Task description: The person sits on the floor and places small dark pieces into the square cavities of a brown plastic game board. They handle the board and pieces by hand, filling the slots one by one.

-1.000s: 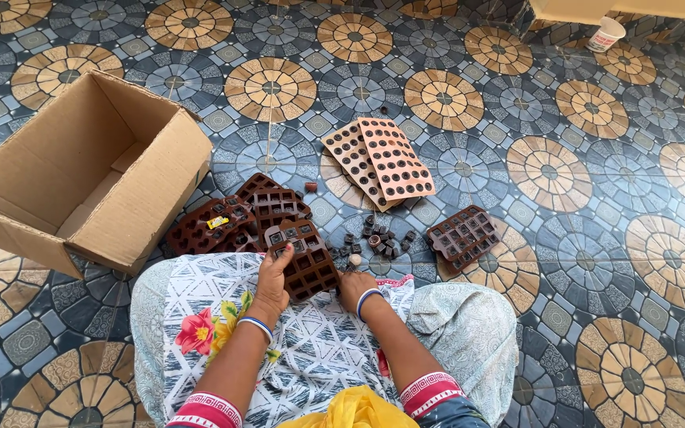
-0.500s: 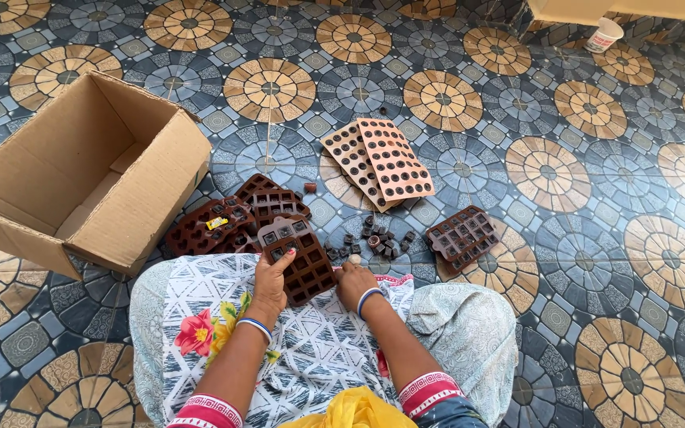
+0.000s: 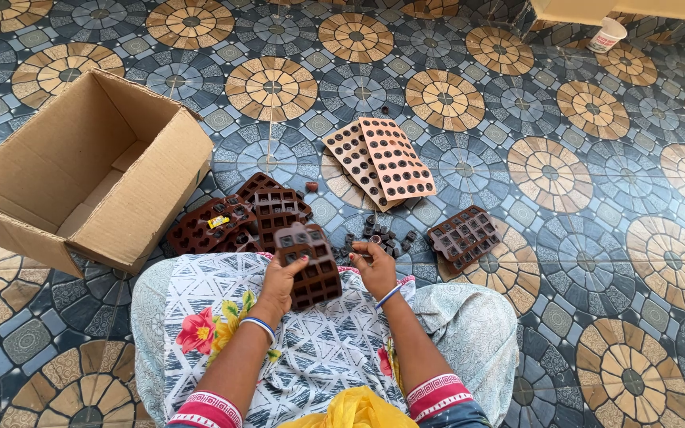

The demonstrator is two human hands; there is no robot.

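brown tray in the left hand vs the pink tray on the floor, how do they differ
The brown tray is dark brown, squarish, held tilted over the lap by the left hand; the pink tray is pale pink, longer, and lies on the tiled floor, overlapping another tray. Both are grids of small pockets.

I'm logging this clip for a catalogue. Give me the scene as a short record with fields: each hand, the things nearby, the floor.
left hand: holds a dark brown cavity tray over the lap
right hand: beside the tray, fingers at the small dark pieces
tray pile: dark brown, on the floor by the cardboard box, which lies open
pale trays: two, overlapping
single tray: dark, right of the pieces
floor: patterned tiles
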